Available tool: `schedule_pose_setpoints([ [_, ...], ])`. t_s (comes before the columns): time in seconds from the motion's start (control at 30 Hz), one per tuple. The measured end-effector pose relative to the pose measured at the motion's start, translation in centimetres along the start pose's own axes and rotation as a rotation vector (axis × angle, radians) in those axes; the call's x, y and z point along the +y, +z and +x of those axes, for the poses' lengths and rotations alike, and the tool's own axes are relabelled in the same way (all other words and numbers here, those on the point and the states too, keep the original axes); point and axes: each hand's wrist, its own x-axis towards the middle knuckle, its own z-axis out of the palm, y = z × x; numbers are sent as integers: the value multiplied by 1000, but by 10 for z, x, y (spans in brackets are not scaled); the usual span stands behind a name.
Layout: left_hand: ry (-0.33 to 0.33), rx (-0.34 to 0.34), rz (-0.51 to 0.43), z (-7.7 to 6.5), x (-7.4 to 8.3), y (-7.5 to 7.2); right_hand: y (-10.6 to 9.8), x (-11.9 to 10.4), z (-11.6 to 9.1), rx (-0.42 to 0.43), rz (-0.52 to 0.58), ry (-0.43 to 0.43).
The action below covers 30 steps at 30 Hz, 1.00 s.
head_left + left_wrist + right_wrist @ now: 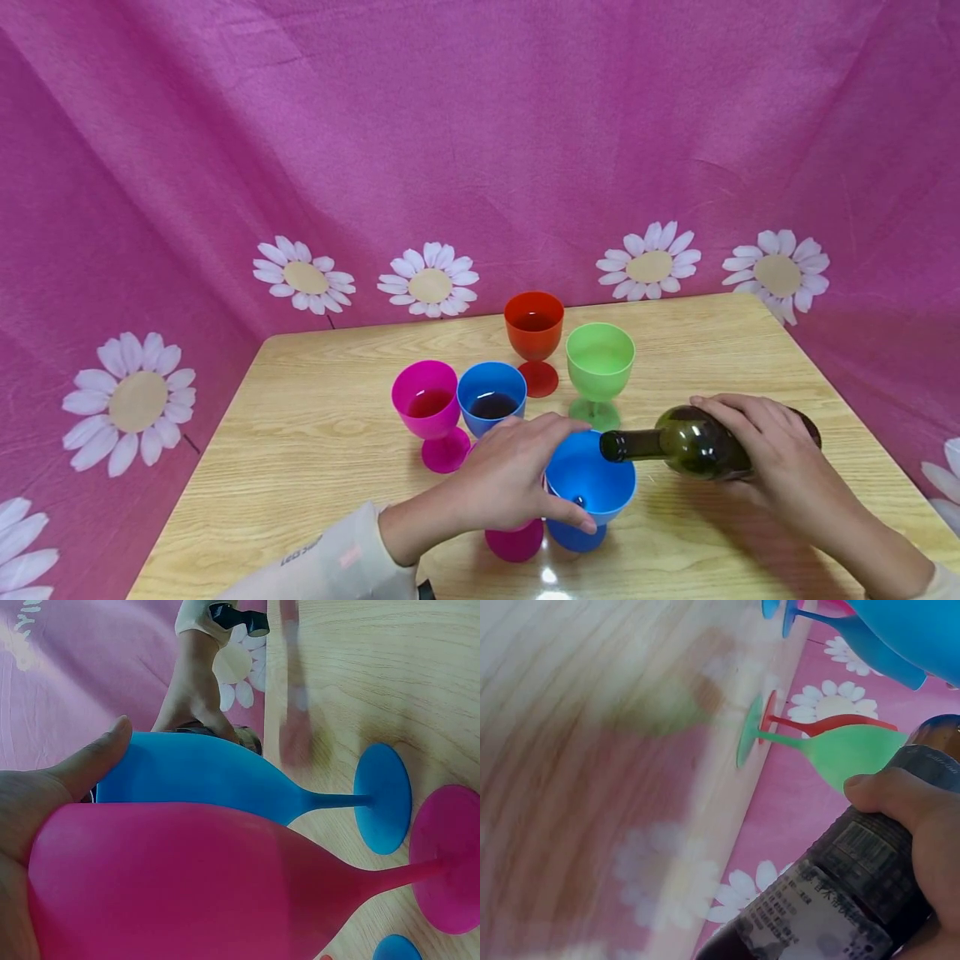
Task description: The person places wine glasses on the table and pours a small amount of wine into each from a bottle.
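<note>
My left hand [504,482] holds the near blue plastic goblet [600,483] by its bowl, thumb on the near side and fingers at the far rim. A small dark spot shows at the bottom of this bowl. Close against it stands a pink goblet [165,874], mostly hidden under that hand in the head view. My right hand [776,446] grips a dark green wine bottle [693,446] around its body, label [802,915] showing in the right wrist view. The bottle lies nearly level, its mouth over the right rim of the blue goblet.
Behind the left hand stand a magenta goblet [426,400] and another blue goblet [491,392], both with dark liquid. Farther back are a red goblet [534,333], also with liquid, and a light green goblet [600,367]. A pink flowered cloth [480,167] surrounds the wooden table [315,417].
</note>
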Motion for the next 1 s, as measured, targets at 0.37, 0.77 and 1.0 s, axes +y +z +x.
schedule_pose_setpoints([
  [0.37, 1, 2, -1, 0, 0, 0, -15, 3, 5, -4, -72, -80],
  [0.77, -6, -2, -6, -1, 1, 0, -32, 2, 12, 8, -179, -120],
  [1.0, -6, 0, 0, 0, 1, 0, -40, 0, 16, 1, -236, -138],
])
